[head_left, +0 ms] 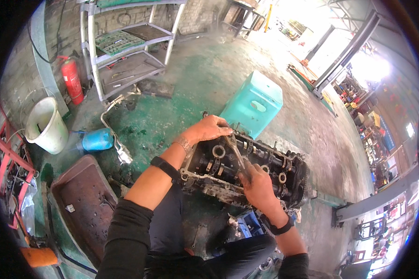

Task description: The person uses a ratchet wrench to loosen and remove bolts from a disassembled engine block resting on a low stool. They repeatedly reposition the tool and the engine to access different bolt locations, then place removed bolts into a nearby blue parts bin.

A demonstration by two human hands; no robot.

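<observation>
A dark, oily engine cylinder head [228,173] with exposed camshafts lies in front of me. My right hand [260,189] is wrapped round the handle of a metal ratchet wrench [238,152], which slants away to the far left over the engine. At the wrench's far end, my left hand [210,128] is closed with its fingers on the tool's head, above the engine's far edge. What sits under the wrench head is hidden by the fingers. Round openings [218,151] show along the engine's top.
A turquoise plastic stool [253,104] stands just beyond the engine. On the left are a brown tray [81,200], a blue canister [97,139], a white bucket [46,125], a red fire extinguisher [72,80] and a shelf rack [92,56]. A blue box [250,224] sits near my knees.
</observation>
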